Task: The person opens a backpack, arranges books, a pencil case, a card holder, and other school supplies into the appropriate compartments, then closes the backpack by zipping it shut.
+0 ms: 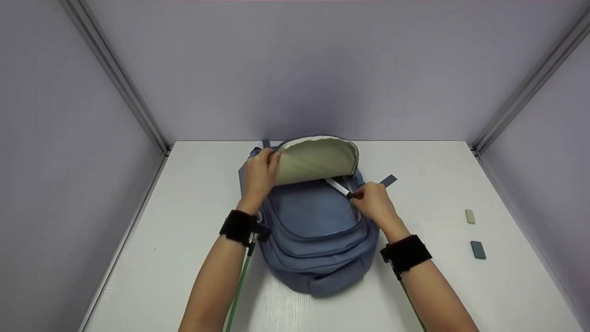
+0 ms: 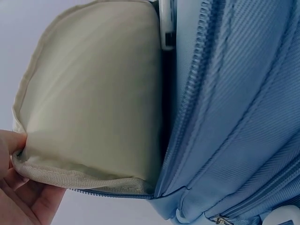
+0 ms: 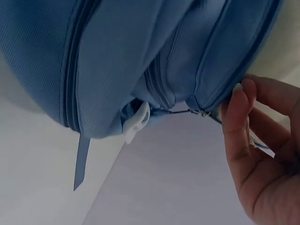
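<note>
A blue backpack (image 1: 318, 258) lies on the table with its top compartment unzipped. My left hand (image 1: 261, 175) grips the edge of the raised flap, whose beige lining (image 2: 93, 93) faces the opening. At the right side of the opening, my right hand (image 1: 375, 203) pinches the dark end of a white marker (image 1: 338, 186). The marker's other end reaches in under the flap. From the left wrist, part of the white marker (image 2: 167, 23) shows beside the flap. In the right wrist view my right hand's fingers (image 3: 236, 112) are at the bag's edge, and the marker is hidden.
To the right on the white table (image 1: 428, 286) lie a small pale eraser-like block (image 1: 469, 216) and a dark teal block (image 1: 478, 250). A blue strap end (image 1: 388, 180) sticks out past my right hand. Grey panels (image 1: 313, 69) enclose the table at the back and sides.
</note>
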Action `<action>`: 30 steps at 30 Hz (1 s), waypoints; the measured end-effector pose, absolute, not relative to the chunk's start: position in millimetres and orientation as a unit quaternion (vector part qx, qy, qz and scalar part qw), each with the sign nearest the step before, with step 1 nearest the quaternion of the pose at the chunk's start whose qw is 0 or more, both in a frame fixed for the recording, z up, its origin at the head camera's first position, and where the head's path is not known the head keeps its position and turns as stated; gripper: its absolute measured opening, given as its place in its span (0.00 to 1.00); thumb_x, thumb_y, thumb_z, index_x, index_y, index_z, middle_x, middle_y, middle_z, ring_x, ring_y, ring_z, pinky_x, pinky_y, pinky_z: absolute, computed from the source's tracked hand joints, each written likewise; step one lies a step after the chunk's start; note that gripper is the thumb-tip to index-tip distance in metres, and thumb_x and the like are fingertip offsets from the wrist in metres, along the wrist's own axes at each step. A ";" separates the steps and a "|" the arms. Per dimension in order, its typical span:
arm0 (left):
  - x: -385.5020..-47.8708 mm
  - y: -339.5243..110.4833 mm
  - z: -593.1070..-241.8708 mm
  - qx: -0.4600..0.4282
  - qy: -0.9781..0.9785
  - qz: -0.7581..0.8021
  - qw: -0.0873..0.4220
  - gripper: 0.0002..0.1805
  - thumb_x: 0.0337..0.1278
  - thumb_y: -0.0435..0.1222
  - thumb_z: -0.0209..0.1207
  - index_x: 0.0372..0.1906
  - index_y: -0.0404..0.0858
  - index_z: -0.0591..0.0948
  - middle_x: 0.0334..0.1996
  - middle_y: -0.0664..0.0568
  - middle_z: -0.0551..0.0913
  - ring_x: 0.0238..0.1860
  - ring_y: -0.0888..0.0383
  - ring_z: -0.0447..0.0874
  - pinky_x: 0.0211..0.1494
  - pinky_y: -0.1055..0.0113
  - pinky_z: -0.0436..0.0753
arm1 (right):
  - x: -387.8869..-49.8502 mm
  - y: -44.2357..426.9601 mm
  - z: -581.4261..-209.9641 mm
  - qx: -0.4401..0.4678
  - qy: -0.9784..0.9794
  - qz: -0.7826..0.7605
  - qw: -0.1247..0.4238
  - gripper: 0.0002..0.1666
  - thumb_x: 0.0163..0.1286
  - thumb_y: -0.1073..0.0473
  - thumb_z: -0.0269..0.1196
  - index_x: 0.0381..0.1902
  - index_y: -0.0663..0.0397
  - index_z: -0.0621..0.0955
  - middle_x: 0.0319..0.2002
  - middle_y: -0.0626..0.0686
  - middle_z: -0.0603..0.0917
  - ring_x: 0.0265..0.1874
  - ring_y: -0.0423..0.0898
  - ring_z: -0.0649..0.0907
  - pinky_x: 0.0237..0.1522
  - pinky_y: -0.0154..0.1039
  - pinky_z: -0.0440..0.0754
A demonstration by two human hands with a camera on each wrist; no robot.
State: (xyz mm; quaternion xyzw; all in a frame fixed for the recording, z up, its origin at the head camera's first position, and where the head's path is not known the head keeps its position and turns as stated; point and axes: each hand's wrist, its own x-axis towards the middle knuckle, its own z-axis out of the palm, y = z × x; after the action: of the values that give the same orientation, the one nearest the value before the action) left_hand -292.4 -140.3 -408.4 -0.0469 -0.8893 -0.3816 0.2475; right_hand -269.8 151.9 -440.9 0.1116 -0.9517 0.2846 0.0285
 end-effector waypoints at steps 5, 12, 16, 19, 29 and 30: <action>-294.1 -141.9 -409.0 -0.034 -0.898 -0.360 0.249 0.14 0.71 0.41 0.56 0.35 0.35 0.83 0.20 0.51 0.76 0.22 0.54 0.72 0.28 0.58 0.72 | -273.5 132.9 -447.3 0.110 -0.948 0.291 0.065 0.04 0.55 0.69 0.70 0.29 0.66 0.88 0.26 0.58 0.86 0.26 0.52 0.83 0.30 0.47 0.81; -295.5 -144.4 -410.7 -0.006 -0.906 -0.354 0.232 0.15 0.70 0.42 0.57 0.41 0.35 0.85 0.30 0.45 0.85 0.31 0.48 0.84 0.36 0.52 0.79 | -274.9 116.9 -455.0 0.123 -0.937 0.314 0.093 0.04 0.55 0.72 0.69 0.31 0.65 0.88 0.28 0.59 0.87 0.31 0.56 0.84 0.35 0.50 0.80; -296.9 -145.1 -410.6 0.000 -0.904 -0.359 0.230 0.14 0.70 0.42 0.57 0.41 0.35 0.85 0.29 0.47 0.85 0.30 0.49 0.83 0.35 0.52 0.79 | -274.1 109.8 -457.6 0.156 -0.929 0.317 0.107 0.06 0.56 0.73 0.68 0.32 0.65 0.88 0.30 0.59 0.87 0.33 0.58 0.86 0.37 0.52 0.81; -297.4 -145.3 -411.7 -0.001 -0.902 -0.365 0.231 0.13 0.70 0.41 0.56 0.35 0.35 0.84 0.24 0.49 0.81 0.25 0.51 0.78 0.32 0.53 0.77 | -272.3 108.5 -459.2 0.182 -0.925 0.323 0.089 0.08 0.60 0.74 0.65 0.37 0.66 0.87 0.34 0.60 0.87 0.37 0.59 0.86 0.41 0.53 0.81; -298.5 -149.2 -418.3 0.009 -0.898 -0.385 0.214 0.14 0.70 0.40 0.56 0.32 0.35 0.82 0.21 0.51 0.77 0.23 0.53 0.74 0.30 0.55 0.74 | -258.9 139.3 -445.7 0.146 -0.910 0.375 0.095 0.13 0.64 0.73 0.62 0.47 0.66 0.85 0.40 0.62 0.87 0.38 0.55 0.86 0.41 0.50 0.81; -298.7 -149.6 -418.5 0.008 -0.897 -0.386 0.214 0.14 0.70 0.40 0.56 0.32 0.35 0.82 0.21 0.50 0.77 0.23 0.53 0.74 0.30 0.55 0.74 | -258.4 145.3 -444.2 0.138 -0.908 0.379 0.109 0.13 0.65 0.73 0.61 0.46 0.67 0.85 0.40 0.62 0.87 0.39 0.55 0.86 0.41 0.50 0.81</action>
State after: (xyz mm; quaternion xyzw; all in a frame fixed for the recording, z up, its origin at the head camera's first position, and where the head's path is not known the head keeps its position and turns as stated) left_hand -298.7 -149.6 -418.5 0.0079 -0.8973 -0.3858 0.2143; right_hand -258.4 145.3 -444.2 0.1383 -0.9083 0.3794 0.1093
